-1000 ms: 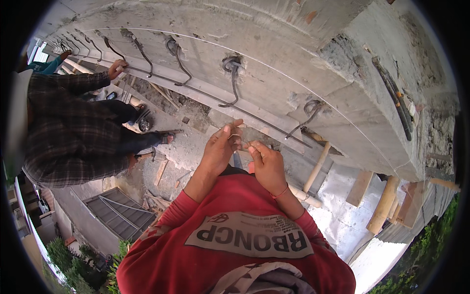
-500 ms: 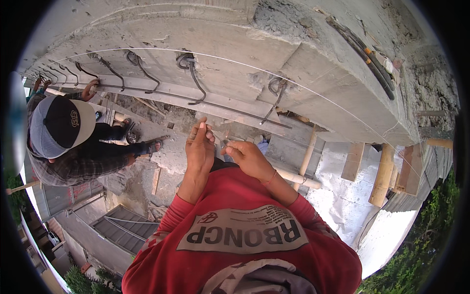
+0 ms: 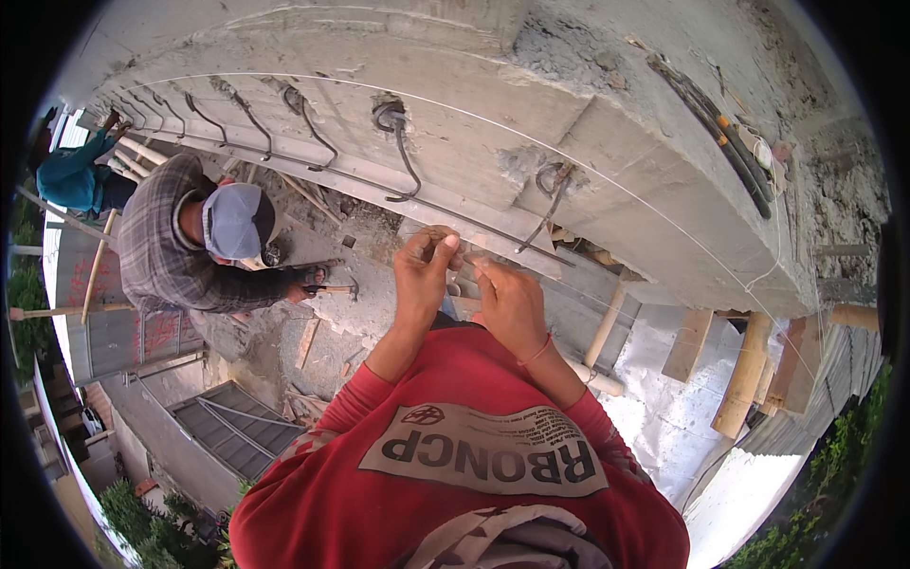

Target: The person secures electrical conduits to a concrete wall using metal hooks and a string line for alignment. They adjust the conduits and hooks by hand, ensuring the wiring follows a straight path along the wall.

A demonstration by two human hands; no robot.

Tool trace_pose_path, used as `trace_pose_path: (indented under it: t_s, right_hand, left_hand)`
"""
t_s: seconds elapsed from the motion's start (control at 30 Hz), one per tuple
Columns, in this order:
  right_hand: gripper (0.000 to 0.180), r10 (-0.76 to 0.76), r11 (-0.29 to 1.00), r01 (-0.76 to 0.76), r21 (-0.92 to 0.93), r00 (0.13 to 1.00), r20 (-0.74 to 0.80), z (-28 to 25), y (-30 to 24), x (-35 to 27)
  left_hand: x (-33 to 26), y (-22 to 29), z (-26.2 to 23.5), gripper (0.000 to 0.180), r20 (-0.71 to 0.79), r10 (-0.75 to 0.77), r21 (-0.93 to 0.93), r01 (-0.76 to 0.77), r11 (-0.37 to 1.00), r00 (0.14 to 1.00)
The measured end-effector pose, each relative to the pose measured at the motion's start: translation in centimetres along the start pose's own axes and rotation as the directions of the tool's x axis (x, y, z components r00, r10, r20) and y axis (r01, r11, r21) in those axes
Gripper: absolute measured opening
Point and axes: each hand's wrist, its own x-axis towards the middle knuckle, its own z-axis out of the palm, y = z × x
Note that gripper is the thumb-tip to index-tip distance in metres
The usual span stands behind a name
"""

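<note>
My left hand (image 3: 424, 275) and my right hand (image 3: 510, 302) are raised close together in front of my chest. Both have their fingers pinched. Whatever lies between the fingertips is too small and thin to make out. Just beyond them, a long steel bar (image 3: 460, 216) runs along the foot of the concrete beam (image 3: 474, 123). Several bent steel rods, such as this hooked rod (image 3: 408, 163), stick out of holes in the beam and reach down to the bar. Another bent rod (image 3: 548, 213) hangs ahead of my right hand.
A white string (image 3: 512, 138) stretches along the beam. Long-handled cutters (image 3: 711, 133) lie on top at right. Bamboo and timber pieces (image 3: 744, 375) jut out below. At left, a plaid-shirted co-worker (image 3: 161, 237) bends over with a hammer (image 3: 334, 288); farther off is a teal-shirted person (image 3: 76, 180).
The plaid-shirted co-worker has taken a hand off the bar and stooped, now with a hammer in hand. My hands have shifted slightly right, still pinched. The teal-shirted person shows more fully.
</note>
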Motion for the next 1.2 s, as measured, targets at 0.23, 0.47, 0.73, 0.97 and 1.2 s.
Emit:
trace_pose_path:
  t_s: [0.23, 0.47, 0.73, 0.97, 1.2]
  right_hand:
    - [0.024, 0.228, 0.931, -0.233, 0.282, 0.972, 0.05, -1.6, 0.6, 0.0]
    - [0.021, 0.309, 0.845, -0.339, 0.414, 0.941, 0.14, -1.8, 0.3, 1.5]
    - [0.02, 0.094, 0.966, -0.103, 0.237, 0.994, 0.051, -1.1, -3.5, 2.8]
    - [0.016, 0.105, 0.958, -0.153, 0.244, 0.974, 0.2, -1.0, -4.8, 3.4]
    - [0.015, 0.128, 0.727, -0.397, 0.56, 0.88, 0.457, -2.2, -4.6, 6.2]
  left_hand:
    - [-0.1, -0.3, 0.8, 0.016, 0.091, -0.161, -0.248, 0.179, 0.952, 0.983]
    - [-0.2, 1.8, 1.0, 0.018, 0.02, -0.03, -0.075, 0.032, 0.997, 0.999]
    - [0.4, 2.5, 0.3, 0.019, -0.123, -0.05, -0.341, 0.005, 0.94, 0.991]
    - [1.3, 4.0, -1.6, 0.018, 0.082, -0.186, -0.538, 0.2, 0.819, 0.979]
    - [2.4, 4.3, -3.1, 0.028, 0.213, -0.16, -0.598, 0.259, 0.758, 0.964]
